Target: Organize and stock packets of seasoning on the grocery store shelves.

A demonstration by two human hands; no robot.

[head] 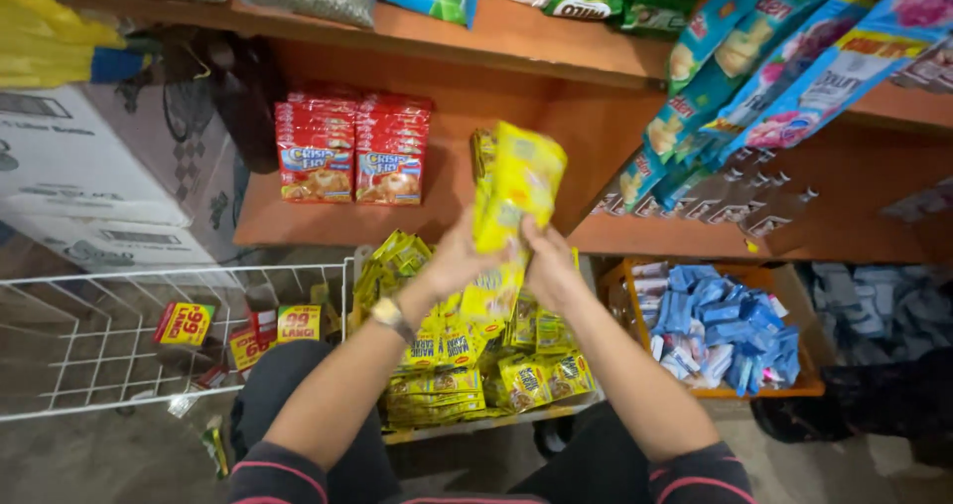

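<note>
A box (476,405) heaped with yellow packets is sitting between the person's knees, with a white wire basket (119,335) lying to the left, an orange tray of blue sachets (730,330) to the right, and two stacks of red packets (354,148) standing on the wooden shelf (298,221) behind. Both hands are closing around one bundle of yellow sachets (518,181), lifting it above the box in front of the shelf. The left hand (459,258) is gripping its lower left edge and the right hand (549,266) is pinching its lower right edge, fingers curled.

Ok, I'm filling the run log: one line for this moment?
both hands | holding bunch of yellow plastic sachets | above box of yellow sachets | wooden shelf behind
</note>
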